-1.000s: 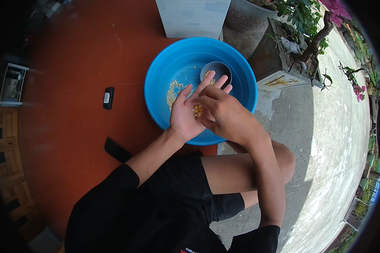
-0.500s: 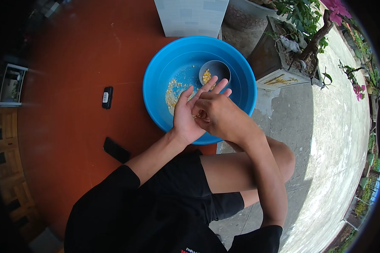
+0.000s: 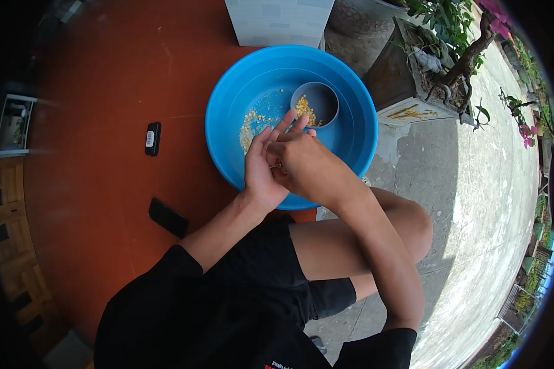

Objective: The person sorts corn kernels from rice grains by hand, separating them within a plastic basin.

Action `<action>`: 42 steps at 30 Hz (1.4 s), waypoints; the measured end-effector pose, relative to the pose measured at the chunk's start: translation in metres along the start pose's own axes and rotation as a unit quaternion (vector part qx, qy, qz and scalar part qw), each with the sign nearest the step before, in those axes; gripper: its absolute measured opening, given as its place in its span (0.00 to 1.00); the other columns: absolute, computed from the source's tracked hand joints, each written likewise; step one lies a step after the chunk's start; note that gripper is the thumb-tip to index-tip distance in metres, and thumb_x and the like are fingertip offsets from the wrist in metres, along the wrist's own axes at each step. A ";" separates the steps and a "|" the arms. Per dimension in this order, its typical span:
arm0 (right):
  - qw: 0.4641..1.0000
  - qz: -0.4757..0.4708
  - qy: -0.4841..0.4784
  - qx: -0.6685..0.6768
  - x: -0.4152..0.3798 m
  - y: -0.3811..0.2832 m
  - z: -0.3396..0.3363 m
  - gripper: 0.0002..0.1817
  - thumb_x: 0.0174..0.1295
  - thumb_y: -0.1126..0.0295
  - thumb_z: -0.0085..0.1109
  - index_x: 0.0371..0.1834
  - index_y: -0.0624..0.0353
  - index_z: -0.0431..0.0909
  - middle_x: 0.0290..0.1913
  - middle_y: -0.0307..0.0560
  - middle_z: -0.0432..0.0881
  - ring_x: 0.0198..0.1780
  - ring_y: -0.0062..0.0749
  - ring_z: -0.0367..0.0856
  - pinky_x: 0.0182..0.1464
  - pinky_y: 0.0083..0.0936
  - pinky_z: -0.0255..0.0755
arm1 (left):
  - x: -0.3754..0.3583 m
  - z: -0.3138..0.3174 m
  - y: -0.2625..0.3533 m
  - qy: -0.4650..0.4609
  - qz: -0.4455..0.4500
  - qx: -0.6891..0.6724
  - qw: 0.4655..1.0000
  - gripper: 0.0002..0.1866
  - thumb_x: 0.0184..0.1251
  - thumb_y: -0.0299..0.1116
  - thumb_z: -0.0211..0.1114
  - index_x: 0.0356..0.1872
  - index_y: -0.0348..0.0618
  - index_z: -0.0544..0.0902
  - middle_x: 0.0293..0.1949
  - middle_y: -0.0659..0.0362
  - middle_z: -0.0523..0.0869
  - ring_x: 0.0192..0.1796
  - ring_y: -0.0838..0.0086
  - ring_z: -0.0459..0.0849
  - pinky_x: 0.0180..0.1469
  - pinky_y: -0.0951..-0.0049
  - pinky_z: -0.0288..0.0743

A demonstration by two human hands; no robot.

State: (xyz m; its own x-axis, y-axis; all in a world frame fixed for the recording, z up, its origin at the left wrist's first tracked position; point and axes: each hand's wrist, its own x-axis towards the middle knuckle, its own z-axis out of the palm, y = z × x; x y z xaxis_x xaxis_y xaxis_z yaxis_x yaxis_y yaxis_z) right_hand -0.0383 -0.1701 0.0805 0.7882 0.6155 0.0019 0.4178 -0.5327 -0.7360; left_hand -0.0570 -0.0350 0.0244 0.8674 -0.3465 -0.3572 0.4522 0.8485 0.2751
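My left hand (image 3: pixel 263 173) is held palm up over the near side of a blue basin (image 3: pixel 351 144), its fingers stretched away from me. Closed in a pinch, my right hand (image 3: pixel 308 161) reaches across the left palm and touches it. Small pale bits show between the two hands, but what the right fingers hold is hidden. Beyond the fingertips a grey bowl (image 3: pixel 327 104) sits inside the basin with yellow corn kernels (image 3: pixel 306 111) in it. Loose kernels and pale crumbs (image 3: pixel 250 126) lie on the basin floor to the left.
On the red floor (image 3: pixel 104 203) at left lie a small black case with a white label (image 3: pixel 152 139) and a black phone (image 3: pixel 168 217). A pale box (image 3: pixel 280 21) stands behind the basin. Right of it is a square planter (image 3: pixel 406 92) with a twisted trunk. My bent knee (image 3: pixel 412 224) is close by.
Both hands have shifted slightly left, still together. More of the grey bowl and its kernels shows now. The basin appears slightly higher in view as the camera tilts.
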 end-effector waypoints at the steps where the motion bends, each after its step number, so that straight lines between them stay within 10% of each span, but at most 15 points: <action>1: 1.000 -0.003 0.004 -0.003 0.004 -0.001 0.003 0.12 0.54 0.84 0.71 0.42 0.69 0.87 0.41 0.59 0.92 0.45 0.55 0.93 0.49 0.43 0.86 | -0.001 -0.002 0.001 0.008 -0.001 -0.014 1.000 0.33 0.93 0.49 0.41 0.88 0.43 0.68 0.84 0.52 0.76 0.83 0.55 0.76 0.86 0.52 0.68; 12: 0.990 0.077 -0.025 0.118 0.046 0.020 -0.024 0.05 0.54 0.82 0.73 0.35 0.69 0.89 0.29 0.54 0.90 0.35 0.40 0.94 0.44 0.33 0.86 | 0.027 -0.047 0.015 -0.086 -0.074 -0.172 0.978 0.29 0.95 0.48 0.44 0.79 0.40 0.78 0.75 0.54 0.83 0.77 0.62 0.79 0.85 0.53 0.68; 16: 0.980 0.160 -0.019 0.116 0.059 0.036 -0.046 0.07 0.54 0.80 0.75 0.36 0.71 0.90 0.32 0.58 0.91 0.39 0.41 0.95 0.46 0.35 0.87 | 0.036 -0.038 0.017 0.159 -0.068 -0.046 0.984 0.28 0.93 0.43 0.45 0.77 0.32 0.77 0.72 0.47 0.84 0.76 0.58 0.82 0.84 0.52 0.72; 19: 0.988 0.148 0.038 -0.005 0.063 0.061 -0.051 0.08 0.55 0.81 0.75 0.38 0.69 0.89 0.35 0.54 0.93 0.40 0.40 0.95 0.46 0.35 0.87 | 0.032 -0.037 0.021 0.166 -0.094 -0.036 0.981 0.28 0.93 0.38 0.43 0.78 0.28 0.74 0.76 0.42 0.81 0.81 0.53 0.79 0.88 0.51 0.70; 23: 0.961 0.158 0.059 -0.220 0.062 0.095 -0.045 0.08 0.57 0.84 0.68 0.40 0.70 0.89 0.47 0.69 0.92 0.51 0.64 0.93 0.56 0.52 0.88 | 0.029 -0.034 0.022 0.134 -0.088 -0.056 0.985 0.29 0.93 0.37 0.41 0.81 0.26 0.69 0.83 0.39 0.74 0.86 0.48 0.71 0.91 0.49 0.64; 30: 0.928 0.191 0.025 -0.320 0.056 0.110 -0.033 0.09 0.63 0.84 0.66 0.43 0.65 0.90 0.51 0.62 0.92 0.52 0.57 0.95 0.54 0.49 0.90 | 0.029 -0.030 0.023 0.053 -0.047 -0.076 0.995 0.31 0.95 0.41 0.41 0.84 0.26 0.65 0.85 0.38 0.69 0.89 0.48 0.66 0.92 0.49 0.61; 36: 0.990 0.044 0.133 -0.011 0.041 0.049 -0.046 0.06 0.65 0.77 0.71 0.44 0.61 0.90 0.44 0.53 0.91 0.44 0.53 0.93 0.48 0.45 0.88 | 0.028 -0.028 0.025 0.016 -0.044 -0.061 0.997 0.34 0.95 0.46 0.41 0.86 0.27 0.64 0.86 0.39 0.69 0.88 0.52 0.68 0.91 0.51 0.61; 42: 0.983 -0.031 0.129 -0.126 -0.002 0.018 -0.012 0.09 0.65 0.77 0.75 0.47 0.63 0.89 0.45 0.52 0.89 0.50 0.49 0.91 0.52 0.43 0.86 | 0.022 -0.014 0.014 -0.111 -0.005 -0.005 0.994 0.38 0.94 0.52 0.40 0.89 0.31 0.61 0.89 0.47 0.66 0.91 0.59 0.62 0.92 0.55 0.53</action>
State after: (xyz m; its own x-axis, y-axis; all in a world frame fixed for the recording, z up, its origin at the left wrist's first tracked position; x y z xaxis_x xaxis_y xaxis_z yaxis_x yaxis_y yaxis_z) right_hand -0.0269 -0.1884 0.0753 0.8328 0.5007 0.2360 0.5410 -0.6459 -0.5387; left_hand -0.0344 -0.0252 0.0075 0.8882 -0.4332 -0.1529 0.4591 0.8486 0.2628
